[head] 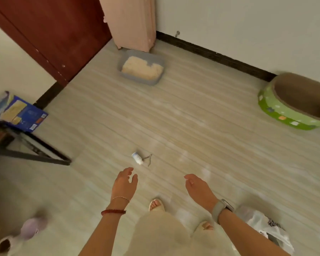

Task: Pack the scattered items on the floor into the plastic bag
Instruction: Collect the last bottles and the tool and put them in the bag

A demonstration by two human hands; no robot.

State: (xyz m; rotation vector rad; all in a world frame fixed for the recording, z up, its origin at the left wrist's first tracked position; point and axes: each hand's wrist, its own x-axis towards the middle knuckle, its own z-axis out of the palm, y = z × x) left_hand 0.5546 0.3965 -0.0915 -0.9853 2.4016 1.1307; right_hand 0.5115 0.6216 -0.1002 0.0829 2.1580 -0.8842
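Note:
A small white bottle (137, 158) with a pale blue cap lies on its side on the floor ahead of me. Right beside it lies a thin metal tool (148, 159) like small clippers. My left hand (125, 183) hovers just short of the bottle, fingers relaxed and holding nothing. My right hand (197, 187) hangs empty to the right, fingers loosely extended. A clear plastic bag (266, 228) with black print lies crumpled on the floor at the lower right, behind my right forearm.
A grey litter tray (156, 81) sits near the far wall. A green oval cat scratcher (277, 113) lies at the right. A black metal rack (35, 154) with a blue box (26, 115) stands at the left. A lilac object (30, 229) lies lower left.

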